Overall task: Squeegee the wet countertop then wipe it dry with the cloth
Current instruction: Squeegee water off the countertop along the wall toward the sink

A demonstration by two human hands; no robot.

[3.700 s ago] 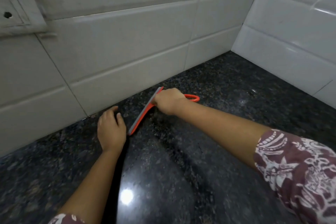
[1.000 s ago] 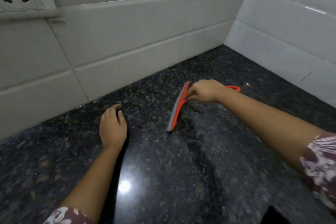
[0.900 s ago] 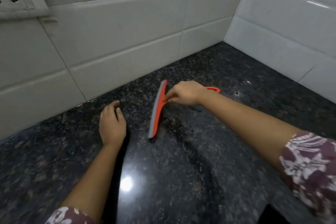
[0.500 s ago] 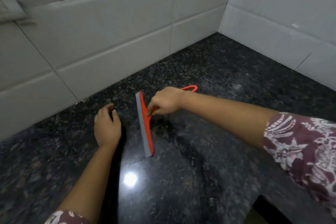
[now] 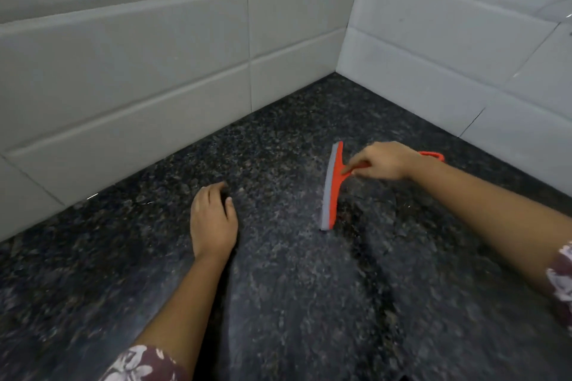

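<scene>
squeegee point(image 5: 330, 192): orange, grey blade, edge down on the dark speckled countertop point(image 5: 294, 303) near the tiled corner. right hand point(image 5: 383, 161): grasping its handle, forefinger stretched toward the blade. left hand point(image 5: 213, 221): holding nothing, palm down on the stone, fingers loosely bent.

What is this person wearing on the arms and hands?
The left hand and right hand are bare: no gloves, rings or watch show. Forearms are uncovered. The left sleeve and right sleeve are maroon with a white flower print.
</scene>
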